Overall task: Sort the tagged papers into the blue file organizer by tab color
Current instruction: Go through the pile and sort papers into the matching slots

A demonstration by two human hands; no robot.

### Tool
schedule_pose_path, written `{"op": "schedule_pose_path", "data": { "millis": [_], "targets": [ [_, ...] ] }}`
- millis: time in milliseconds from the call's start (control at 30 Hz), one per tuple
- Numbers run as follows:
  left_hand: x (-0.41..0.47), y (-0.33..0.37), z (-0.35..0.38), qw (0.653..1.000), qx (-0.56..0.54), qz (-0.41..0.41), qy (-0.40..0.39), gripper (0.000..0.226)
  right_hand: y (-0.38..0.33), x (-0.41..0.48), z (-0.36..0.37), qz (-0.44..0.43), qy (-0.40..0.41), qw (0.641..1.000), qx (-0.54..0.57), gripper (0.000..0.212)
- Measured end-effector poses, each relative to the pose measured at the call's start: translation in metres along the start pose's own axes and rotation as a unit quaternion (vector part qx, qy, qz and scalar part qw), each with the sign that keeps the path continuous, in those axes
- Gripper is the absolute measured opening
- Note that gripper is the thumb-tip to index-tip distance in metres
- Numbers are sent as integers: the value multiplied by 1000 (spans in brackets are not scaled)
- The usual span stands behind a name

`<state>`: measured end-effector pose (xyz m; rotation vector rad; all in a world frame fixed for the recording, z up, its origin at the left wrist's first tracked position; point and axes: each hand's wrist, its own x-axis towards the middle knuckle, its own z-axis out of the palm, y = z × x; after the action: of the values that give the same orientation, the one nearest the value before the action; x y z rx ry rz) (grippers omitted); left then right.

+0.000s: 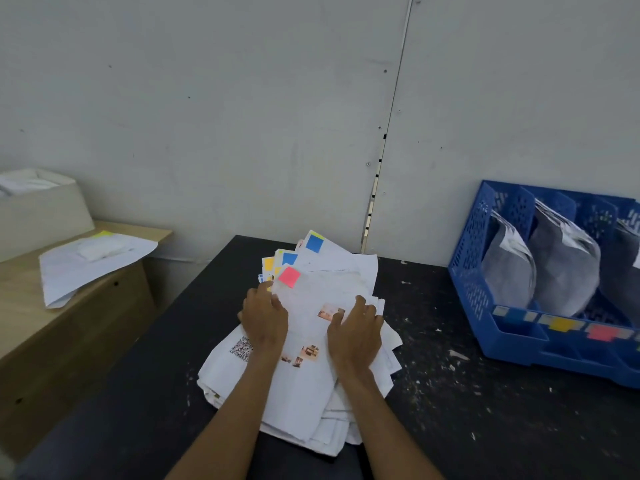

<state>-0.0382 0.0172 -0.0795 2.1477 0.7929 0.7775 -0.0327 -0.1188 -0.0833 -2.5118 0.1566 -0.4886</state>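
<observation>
"Judging from how that pile (311, 362) sits, what worries you?"

"It's ragged. It lies mid-worktop (485, 427), sheets fanned at odd angles and corners overhanging each other. Pull one carelessly and its neighbours may slide with it."

"And the hands?"

"Both rest on top, fingers loose and fairly straight, gripping nothing I can see. The left hand (265, 318) lies at the left edge, its fingertips just beside the pink tab (289, 276). The right hand (356, 327) lies flat on the top sheet, nearer the right edge."

"So the pink-tabbed sheet looks like the next to go?"

"Probably. But the tabs crowd together: a yellow tab (268, 263) and a blue tab (289, 258) poke out right behind the pink one. A pinch there could catch two sheets, and the second would land in the wrong slot."

"Could the tab itself fail?"

"Likely enough, if it's only stuck on. Lifting by it might peel it away, and then the sheet has no colour."

"What about the organizer (472, 247)?"

"It stands well apart, at the right against the wall. The filed papers (561, 265) sag forward and bulge, so a limp sheet could buckle against them or slip into the neighbouring slot."

"Are the labels clear?"

"A yellow label (561, 323) and a pink label (601, 332) show on the front. Further right the frame cuts off, so I can't tell."
</observation>
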Motion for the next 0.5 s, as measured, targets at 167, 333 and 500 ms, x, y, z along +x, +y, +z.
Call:
{"op": "schedule_pose_path", "data": {
  "millis": [167,333,500],
  "targets": [
    [-1,3,-3,996,-84,-14,36,30,4,1,-4,31,-13,991,131,56],
    [-3,7,-11,986,-140,-61,68,29,6,0,-3,40,-8,974,225,66],
    [-1,6,-17,973,-190,-106,76,24,6,3,-12,49,-48,961,269,60]
  ]
}}
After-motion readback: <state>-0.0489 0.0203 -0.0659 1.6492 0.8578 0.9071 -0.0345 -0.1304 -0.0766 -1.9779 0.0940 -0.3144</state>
